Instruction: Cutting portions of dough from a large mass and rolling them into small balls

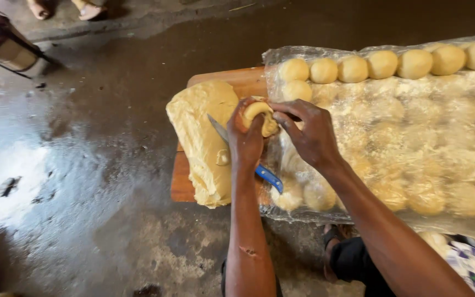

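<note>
My left hand (247, 137) is cupped around a small piece of yellow dough (258, 111), above the wooden board (182, 181). My right hand (309, 132) presses its fingertips against the same piece from the right. A large slab of yellow dough (202, 137) lies on the board's left part. A knife with a blue handle (269, 179) lies across the board under my left wrist, its blade (217, 127) on the slab.
A clear plastic sheet (441, 126) to the right covers several dough balls, and a row of bare balls (383, 65) lies along its far edge. The floor is wet concrete. Someone's feet (64, 8) stand at the top left, by a dark container (1, 41).
</note>
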